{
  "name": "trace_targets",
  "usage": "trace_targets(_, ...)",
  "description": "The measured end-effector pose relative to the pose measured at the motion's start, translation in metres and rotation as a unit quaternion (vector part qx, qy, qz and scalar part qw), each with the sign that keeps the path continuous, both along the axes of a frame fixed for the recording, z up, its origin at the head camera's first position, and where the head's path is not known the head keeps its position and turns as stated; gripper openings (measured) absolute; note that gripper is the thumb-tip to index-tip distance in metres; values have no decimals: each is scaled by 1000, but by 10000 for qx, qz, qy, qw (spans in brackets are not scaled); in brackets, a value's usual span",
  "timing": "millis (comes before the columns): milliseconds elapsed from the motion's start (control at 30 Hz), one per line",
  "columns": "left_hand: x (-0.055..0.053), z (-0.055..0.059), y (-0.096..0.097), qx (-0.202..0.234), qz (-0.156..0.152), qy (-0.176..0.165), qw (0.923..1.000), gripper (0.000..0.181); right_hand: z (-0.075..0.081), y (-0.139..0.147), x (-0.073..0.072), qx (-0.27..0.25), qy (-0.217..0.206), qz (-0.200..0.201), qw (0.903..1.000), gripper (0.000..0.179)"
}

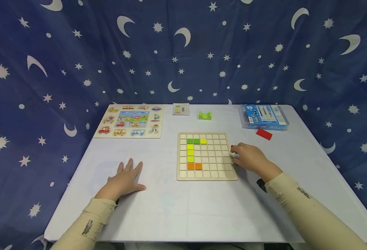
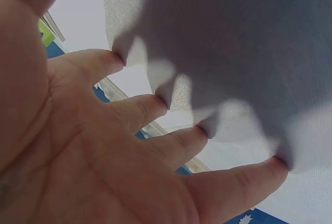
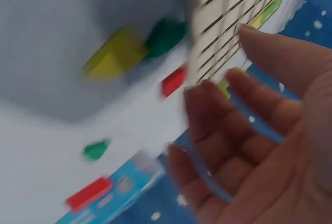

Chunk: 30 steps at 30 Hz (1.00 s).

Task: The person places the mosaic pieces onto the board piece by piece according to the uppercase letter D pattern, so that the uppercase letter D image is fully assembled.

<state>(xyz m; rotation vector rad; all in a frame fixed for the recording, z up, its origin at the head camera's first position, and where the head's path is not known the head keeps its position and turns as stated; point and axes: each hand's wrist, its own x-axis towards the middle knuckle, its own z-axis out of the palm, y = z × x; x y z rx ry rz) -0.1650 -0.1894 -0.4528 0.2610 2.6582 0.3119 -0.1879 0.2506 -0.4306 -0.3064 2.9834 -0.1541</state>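
A square wooden grid board (image 1: pixel 214 173) lies mid-table with green tiles (image 1: pixel 193 141), yellow tiles (image 1: pixel 190 152) and orange tiles (image 1: pixel 194 166) in some cells. At its right edge hovers my right hand (image 1: pixel 251 158), fingers loosely bent, with nothing seen between thumb and fingers. In the right wrist view a red piece (image 3: pixel 174 81) sits beside the board's edge, near the fingertips. A yellow piece (image 3: pixel 115 55) and a dark green piece (image 3: pixel 166 36) lie close by, blurred. My left hand (image 1: pixel 123 182) rests on the cloth left of the board, fingers spread and fingertips touching it.
A vehicle picture puzzle (image 1: pixel 130 135) lies back left. Behind the board are a small pattern card (image 1: pixel 181 109) and a light green holder (image 1: pixel 205 116). A blue plastic box (image 1: pixel 264 117) stands back right, a red block (image 1: pixel 264 134) in front of it.
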Motion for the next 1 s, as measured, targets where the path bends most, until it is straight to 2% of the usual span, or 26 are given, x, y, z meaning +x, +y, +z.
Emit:
trace_targets(133, 0, 0, -2, -59, 10, 10, 10000, 100, -4, 22, 5, 202, -701, -731, 9947, 40)
trace_targets(233, 1, 1, -2, -72, -5, 17, 10000, 99, -12, 31, 9, 199, -916, -826, 9922, 32)
trace_targets(300, 1, 1, -2, -48, -28, 46, 10000, 99, -17, 35, 12, 176, -854, -760, 9933, 22)
trace_targets(367, 2, 2, 0, -23, -51, 71, 10000, 98, -19, 37, 14, 142, -604, -617, 9962, 16)
trace_targets(467, 2, 2, 1, 1, -66, 102, 9999, 98, -19, 41, 17, 176, -137, -589, 9980, 22)
trace_targets(533, 2, 2, 1, 16, -60, 99, 9999, 97, -18, 43, 17, 228, 11, -746, 9970, 22)
trace_targets(600, 3, 1, 1, 24, -45, 92, 9999, 97, -17, 44, 17, 301, -74, -1047, 9940, 26)
trace_targets(700, 3, 1, 0, 47, -29, 86, 9999, 97, -17, 45, 16, 411, -428, -1391, 9885, 38)
trace_targets(767, 4, 0, 0, 52, -34, 89, 9999, 96, -17, 46, 16, 374, -581, -1438, 9872, 34)
trace_targets(867, 3, -1, 0, 49, -33, 97, 9999, 96, -20, 48, 16, 189, -514, -1291, 9901, 18)
trace_targets(1000, 3, -3, 0, 19, -11, 115, 9999, 97, -23, 52, 16, 1, -292, -1345, 9905, 23)
